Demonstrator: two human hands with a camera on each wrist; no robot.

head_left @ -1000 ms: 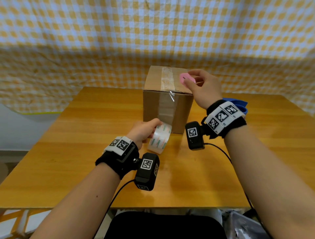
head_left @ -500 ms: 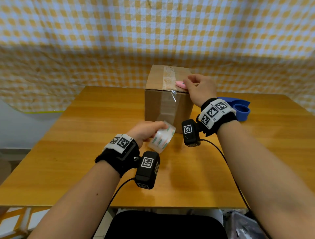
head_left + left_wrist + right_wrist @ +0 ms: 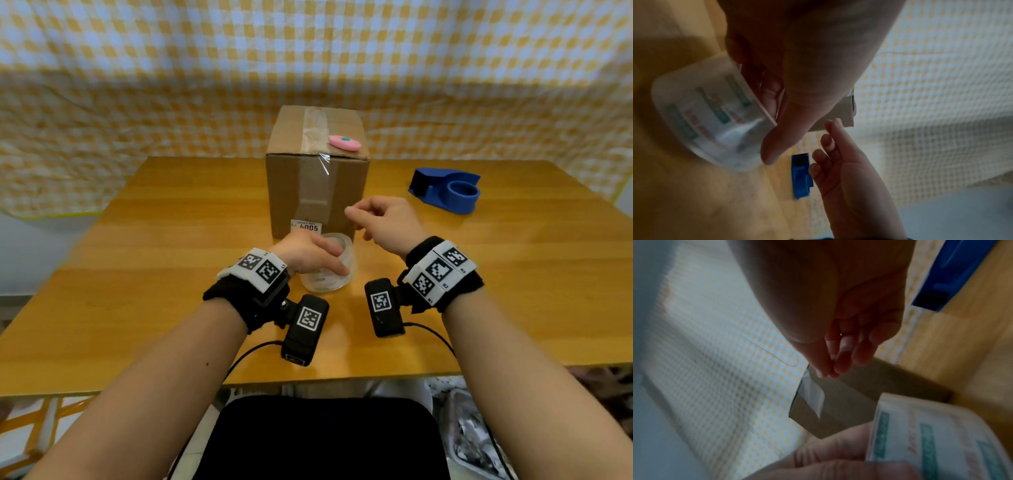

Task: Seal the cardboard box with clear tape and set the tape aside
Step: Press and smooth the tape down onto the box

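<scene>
The cardboard box (image 3: 317,185) stands at mid-table with a strip of clear tape (image 3: 315,137) across its top and down its front face. A pink cutter (image 3: 344,143) lies on the box top. My left hand (image 3: 322,262) grips the clear tape roll (image 3: 342,251) just in front of the box, low over the table; the roll (image 3: 711,123) shows blurred, with my thumb over its rim. My right hand (image 3: 375,219) hovers beside the roll, in front of the box, fingers relaxed (image 3: 840,353) and holding nothing.
A blue tape dispenser (image 3: 445,190) sits on the wooden table (image 3: 171,274) to the right of the box. A yellow checked cloth (image 3: 137,85) hangs behind the table. Cables run from both wrist cameras toward the table's near edge.
My right hand left the pink cutter on the box top and came down in front of the box. My left hand drew the roll nearer and turned it.
</scene>
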